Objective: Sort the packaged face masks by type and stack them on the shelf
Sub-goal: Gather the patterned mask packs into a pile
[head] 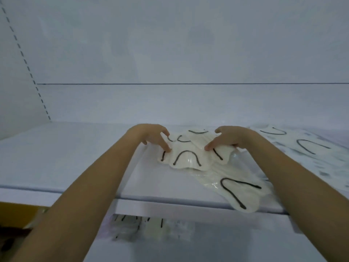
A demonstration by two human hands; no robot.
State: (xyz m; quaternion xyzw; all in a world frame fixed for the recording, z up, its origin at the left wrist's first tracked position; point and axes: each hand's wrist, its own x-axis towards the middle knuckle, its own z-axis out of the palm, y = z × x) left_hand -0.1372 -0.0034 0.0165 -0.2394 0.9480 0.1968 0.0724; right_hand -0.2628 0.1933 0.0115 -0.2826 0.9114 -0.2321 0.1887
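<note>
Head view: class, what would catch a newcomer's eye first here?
Two bare arms reach to mid-shelf, where the left hand and right hand touch a pile of white packaged masks with black ear loops. One more mask lies at the front edge of the shelf, nearer the right arm.

Counts on shelf: 2 hands, 3 mask groups.
left hand + right hand; mid-shelf pile: at least 3 masks; single mask at shelf front edge; right-end packs: number unclear.
</note>
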